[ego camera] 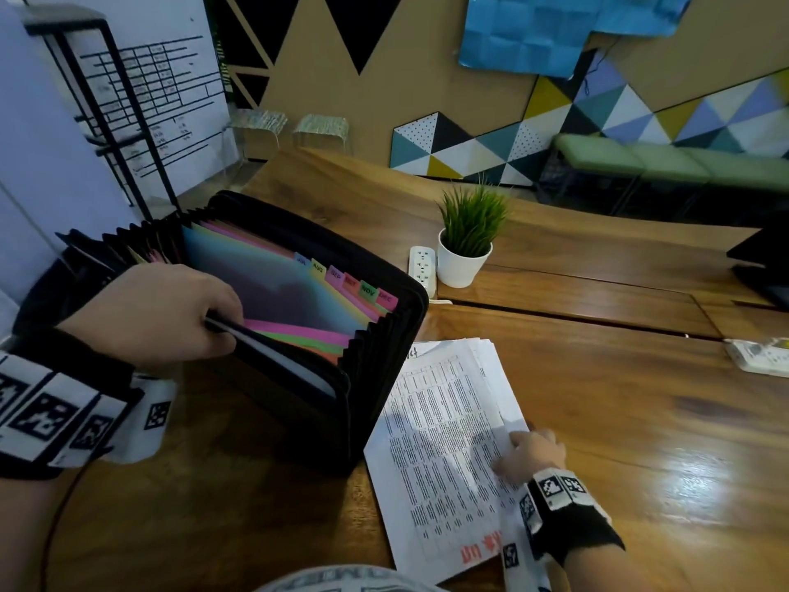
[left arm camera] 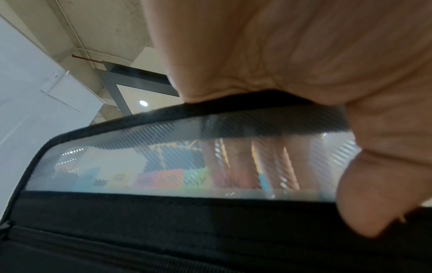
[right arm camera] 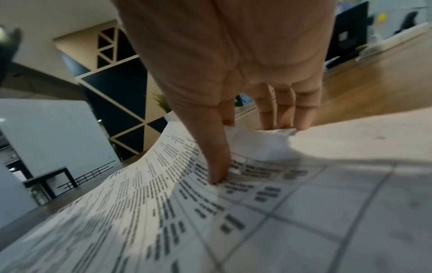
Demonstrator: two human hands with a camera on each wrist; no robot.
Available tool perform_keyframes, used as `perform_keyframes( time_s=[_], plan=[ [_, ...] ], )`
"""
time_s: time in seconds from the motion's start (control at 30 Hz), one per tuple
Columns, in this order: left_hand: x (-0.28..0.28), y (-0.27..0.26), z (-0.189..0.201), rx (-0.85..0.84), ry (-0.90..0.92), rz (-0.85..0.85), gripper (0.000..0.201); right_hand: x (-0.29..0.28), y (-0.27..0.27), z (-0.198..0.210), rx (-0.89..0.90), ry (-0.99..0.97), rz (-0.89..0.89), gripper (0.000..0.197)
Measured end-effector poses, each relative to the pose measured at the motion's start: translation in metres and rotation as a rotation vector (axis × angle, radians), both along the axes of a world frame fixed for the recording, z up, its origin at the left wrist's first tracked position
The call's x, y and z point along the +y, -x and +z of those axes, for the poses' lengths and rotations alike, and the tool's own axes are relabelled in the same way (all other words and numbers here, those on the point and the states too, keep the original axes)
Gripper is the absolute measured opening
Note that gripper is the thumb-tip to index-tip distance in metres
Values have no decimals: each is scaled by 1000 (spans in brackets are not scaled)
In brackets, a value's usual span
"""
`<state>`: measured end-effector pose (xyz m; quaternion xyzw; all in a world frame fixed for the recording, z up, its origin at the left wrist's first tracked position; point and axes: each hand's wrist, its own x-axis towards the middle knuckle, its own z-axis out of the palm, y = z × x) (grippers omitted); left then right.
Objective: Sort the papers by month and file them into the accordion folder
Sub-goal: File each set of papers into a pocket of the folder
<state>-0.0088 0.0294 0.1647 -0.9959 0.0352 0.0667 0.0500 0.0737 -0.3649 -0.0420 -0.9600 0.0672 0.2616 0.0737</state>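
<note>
A black accordion folder (ego camera: 375, 378) stands open on the wooden table (ego camera: 640, 420), its coloured dividers fanned out with month tabs (ego camera: 346, 279) from JUL to DEC showing. My left hand (ego camera: 222, 322) grips the folder's near wall at its top edge. In the left wrist view the hand (left arm camera: 350, 138) curls over the folder's (left arm camera: 163, 230) black-trimmed mesh pocket, fingers behind the mesh. To the folder's right lies a stack of printed papers (ego camera: 444, 420). My right hand (ego camera: 518, 450) pinches the right edge of the top sheet (right arm camera: 140, 203), thumb (right arm camera: 217, 173) on the print, and the sheet bows upward.
A potted plant (ego camera: 467, 237) and a white power strip (ego camera: 422, 267) sit behind the papers. A white device (ego camera: 760, 354) lies at the right edge, with a dark laptop (ego camera: 764, 258) beyond it. A black metal rack (ego camera: 106, 100) stands at the far left.
</note>
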Motion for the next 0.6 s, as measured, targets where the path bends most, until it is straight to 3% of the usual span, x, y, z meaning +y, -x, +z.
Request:
perform_keyframes(
  time_s=[0.23, 0.37, 0.6],
  plan=[
    [0, 3, -2, -26, 14, 15, 14, -3, -8, 6, 56, 0, 4, 38],
    [-1, 1, -2, -36, 16, 24, 13, -5, -14, 12, 84, -36, 8, 29],
    [-1, -1, -3, -34, 19, 23, 15, 4, -1, -5, -127, -32, 88, 31]
  ],
)
